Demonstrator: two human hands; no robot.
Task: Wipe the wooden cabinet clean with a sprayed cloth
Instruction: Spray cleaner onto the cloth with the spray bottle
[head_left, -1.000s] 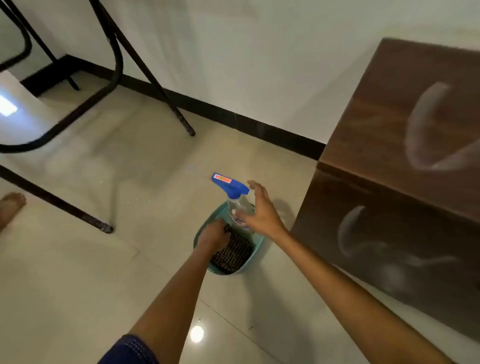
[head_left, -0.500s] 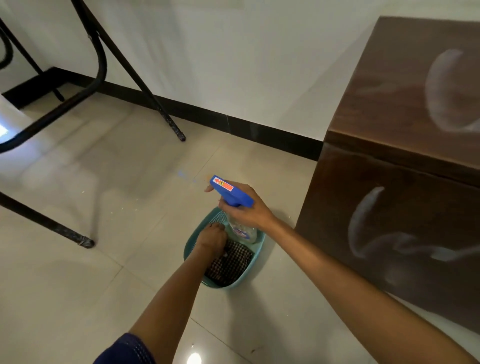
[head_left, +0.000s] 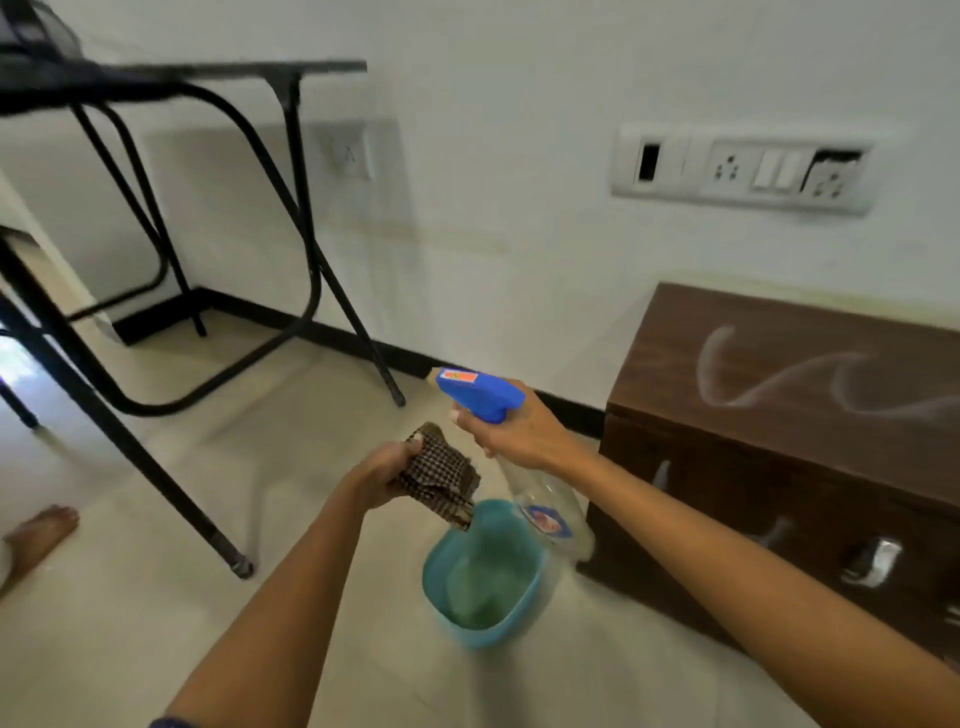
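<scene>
Head view: left hand (head_left: 382, 475) clutches a checked cloth (head_left: 440, 475) above a teal basket (head_left: 480, 582) on the floor. Right hand (head_left: 519, 428) grips a blue-topped spray bottle (head_left: 480, 395) beside the streaked wooden cabinet (head_left: 789, 441).

Left hand (head_left: 382, 475) grips checked cloth (head_left: 441, 475); right hand (head_left: 519, 434) holds spray bottle (head_left: 483, 397), nozzle toward 9 o'clock. Teal basin (head_left: 436, 582) at 6 o'clock below.

Soft, even indoor light, a bright glare patch at the left edge, motion blur throughout, wide-angle bending at the edges.
</scene>
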